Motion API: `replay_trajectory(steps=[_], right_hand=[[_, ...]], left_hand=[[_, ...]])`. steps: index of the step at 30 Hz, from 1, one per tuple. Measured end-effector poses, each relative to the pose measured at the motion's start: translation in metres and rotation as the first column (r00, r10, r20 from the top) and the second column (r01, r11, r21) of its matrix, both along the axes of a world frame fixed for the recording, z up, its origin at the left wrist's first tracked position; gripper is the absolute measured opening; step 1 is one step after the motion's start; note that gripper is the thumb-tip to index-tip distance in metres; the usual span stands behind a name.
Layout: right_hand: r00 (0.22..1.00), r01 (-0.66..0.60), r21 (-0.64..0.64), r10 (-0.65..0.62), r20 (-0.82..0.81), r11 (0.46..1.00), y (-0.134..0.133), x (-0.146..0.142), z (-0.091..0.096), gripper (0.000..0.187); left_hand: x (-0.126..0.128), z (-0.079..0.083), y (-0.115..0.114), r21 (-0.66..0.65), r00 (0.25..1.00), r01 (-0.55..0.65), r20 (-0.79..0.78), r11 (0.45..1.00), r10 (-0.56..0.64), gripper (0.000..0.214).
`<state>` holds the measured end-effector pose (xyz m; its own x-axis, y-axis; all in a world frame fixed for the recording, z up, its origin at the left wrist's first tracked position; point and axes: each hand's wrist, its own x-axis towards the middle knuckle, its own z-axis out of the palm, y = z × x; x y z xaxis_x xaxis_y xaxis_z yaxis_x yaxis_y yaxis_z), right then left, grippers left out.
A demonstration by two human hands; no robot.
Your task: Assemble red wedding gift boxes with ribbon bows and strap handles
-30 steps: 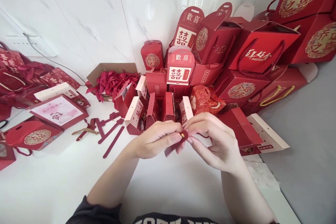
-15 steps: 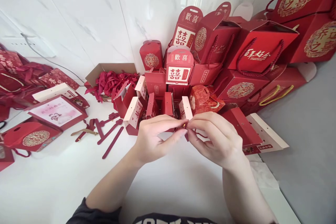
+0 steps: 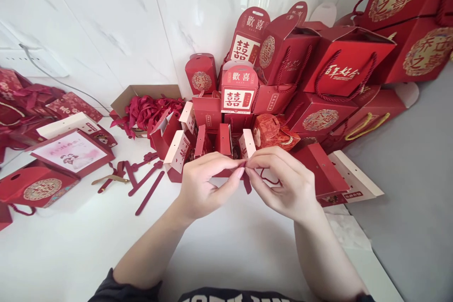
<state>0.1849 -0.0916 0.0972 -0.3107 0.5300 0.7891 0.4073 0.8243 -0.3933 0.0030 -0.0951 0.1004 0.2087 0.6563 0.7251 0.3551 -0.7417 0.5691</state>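
Observation:
My left hand point(image 3: 205, 186) and my right hand point(image 3: 283, 184) meet above the white table, fingertips pinched together on a small dark red strip point(image 3: 247, 184) that hangs down between them. Just beyond my fingers stands an open red gift box point(image 3: 212, 148) with its pale flaps spread. Whatever sits at the top of the strip is hidden by my fingertips.
Loose red strips point(image 3: 146, 184) lie on the table point(image 3: 71, 245) to the left. A cardboard box of red ribbons point(image 3: 148, 106) sits by the tiled wall. Stacked red gift boxes and bags point(image 3: 325, 71) fill the back right. Flat boxes point(image 3: 71, 151) lie far left.
Both hands have risen slightly toward the open box. The gold stud seen on the strip a second ago is now covered by my fingertips, and the strip hangs more vertically.

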Motion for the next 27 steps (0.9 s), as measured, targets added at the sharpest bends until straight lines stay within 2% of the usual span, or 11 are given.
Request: replay_trajectory(steps=[4, 7, 12, 15, 19, 21, 24, 27], right_hand=[[0.992, 0.125, 0.084, -0.122, -0.045, 0.989, 0.001, -0.008, -0.005, 0.019], [0.978, 0.207, 0.133, -0.200, -0.067, 0.969, 0.001, -0.015, -0.010, 0.023], [0.969, 0.239, 0.133, -0.227, -0.098, 0.962, 0.000, -0.021, -0.015, 0.023], [0.967, 0.232, 0.061, -0.222, -0.128, 0.971, -0.002, -0.020, -0.013, 0.018], [0.984, 0.114, -0.093, -0.126, -0.126, 0.989, -0.006, -0.016, -0.006, 0.012], [0.986, 0.022, -0.219, -0.057, -0.155, 0.975, -0.008, -0.015, -0.004, 0.012], [0.954, -0.159, -0.439, 0.023, -0.300, 0.884, -0.010, -0.015, -0.004, 0.018], [0.897, -0.291, -0.484, 0.058, -0.439, 0.825, -0.008, -0.015, -0.005, 0.024]], left_hand=[[0.006, -0.004, 0.001, 0.045, 0.992, -0.125, 0.034, 0.991, 0.123, 0.010], [0.008, -0.007, 0.000, 0.043, 0.984, -0.172, 0.061, 0.984, 0.170, 0.010], [0.009, -0.006, -0.002, 0.054, 0.977, -0.214, 0.030, 0.975, 0.213, 0.009], [0.008, -0.004, -0.003, 0.023, 0.980, -0.200, 0.002, 0.980, 0.200, 0.009], [0.001, -0.003, -0.003, 0.003, 0.987, -0.156, -0.036, 0.988, 0.156, 0.014], [-0.003, -0.002, -0.002, 0.032, 0.987, -0.154, -0.047, 0.988, 0.156, 0.018], [-0.008, -0.001, -0.001, 0.156, 0.982, -0.156, -0.083, 0.975, 0.170, 0.023], [-0.012, 0.001, 0.002, 0.272, 0.981, -0.127, -0.109, 0.954, 0.161, 0.029]])
